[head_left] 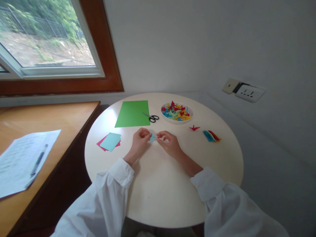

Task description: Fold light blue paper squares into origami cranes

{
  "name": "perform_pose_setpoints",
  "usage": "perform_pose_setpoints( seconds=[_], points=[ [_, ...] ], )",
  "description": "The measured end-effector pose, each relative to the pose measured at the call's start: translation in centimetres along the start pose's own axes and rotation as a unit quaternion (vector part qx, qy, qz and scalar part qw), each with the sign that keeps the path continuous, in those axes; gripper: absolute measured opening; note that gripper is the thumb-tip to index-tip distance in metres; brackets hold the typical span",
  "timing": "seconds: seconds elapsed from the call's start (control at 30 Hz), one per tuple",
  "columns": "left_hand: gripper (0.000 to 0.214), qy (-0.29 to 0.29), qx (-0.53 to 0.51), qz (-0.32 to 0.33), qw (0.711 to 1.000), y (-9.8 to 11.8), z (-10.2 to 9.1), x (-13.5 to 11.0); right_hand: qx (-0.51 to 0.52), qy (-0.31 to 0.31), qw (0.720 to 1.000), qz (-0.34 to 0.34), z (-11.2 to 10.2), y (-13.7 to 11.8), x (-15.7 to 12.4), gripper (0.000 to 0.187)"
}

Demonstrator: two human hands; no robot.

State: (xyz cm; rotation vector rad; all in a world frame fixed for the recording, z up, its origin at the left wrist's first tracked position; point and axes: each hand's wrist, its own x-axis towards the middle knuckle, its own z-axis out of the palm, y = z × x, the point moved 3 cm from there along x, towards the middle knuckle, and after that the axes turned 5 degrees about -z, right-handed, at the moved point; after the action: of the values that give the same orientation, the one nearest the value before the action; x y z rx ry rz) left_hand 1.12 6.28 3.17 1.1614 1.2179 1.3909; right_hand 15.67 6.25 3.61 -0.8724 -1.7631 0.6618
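Note:
A small light blue piece of folded paper point(152, 137) sits between my two hands over the round white table point(163, 194). My left hand point(140, 139) pinches its left side with curled fingers. My right hand point(168, 141) pinches its right side, fingers closed too. Both wrists rest on the tabletop, in white sleeves.
A green sheet point(133, 113) and black scissors point(151, 117) lie behind my hands. A white bowl point(177, 112) holds several coloured paper cranes. A red crane point(194, 127) and stacked coloured squares point(211, 136) lie right; blue and pink squares point(110, 142) left. Papers with a pen point(38, 159) rest on the wooden desk.

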Motion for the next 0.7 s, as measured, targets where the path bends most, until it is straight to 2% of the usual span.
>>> perform_pose_setpoints(
  seconds=[0.13,0.53,0.7],
  points=[
    [0.017,0.004,-0.007,-0.003,1.000,0.07,-0.01,-0.04,-0.015,-0.012,1.000,0.005,0.20,-0.10,-0.08,0.012],
    [0.018,-0.017,-0.036,-0.021,0.999,0.19,0.29,-0.34,-0.021,0.003,1.000,0.021,0.19,0.53,0.05,0.009],
    [0.015,-0.031,-0.024,-0.009,0.999,0.02,0.44,-0.36,-0.038,0.012,0.999,0.034,0.16,0.72,0.01,0.009]
  ],
)
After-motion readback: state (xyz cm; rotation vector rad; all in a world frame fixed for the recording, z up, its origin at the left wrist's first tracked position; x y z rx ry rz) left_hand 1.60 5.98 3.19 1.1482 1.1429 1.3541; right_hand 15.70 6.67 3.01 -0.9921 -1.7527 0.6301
